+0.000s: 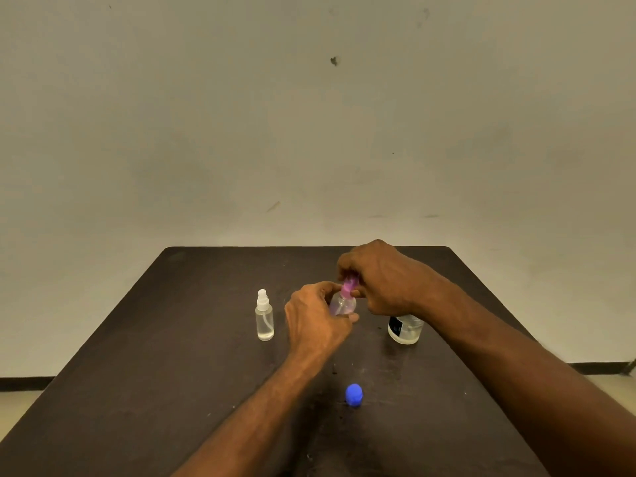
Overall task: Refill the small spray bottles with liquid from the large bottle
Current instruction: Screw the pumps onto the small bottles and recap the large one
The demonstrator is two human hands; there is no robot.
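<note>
The pink-topped bottle (342,302) is above mid-table (172,339), its body gripped by the left hand (315,320); the right hand (382,280) pinches its sprayer (349,287), seemingly. A white-capped bottle (264,316) stands left, the large bottle (405,328) right, a blue cap (354,395) nearer.

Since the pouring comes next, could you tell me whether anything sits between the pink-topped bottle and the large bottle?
Only the right hand, which grips the pink top and hangs over the large bottle; the table between them looks bare.
</note>
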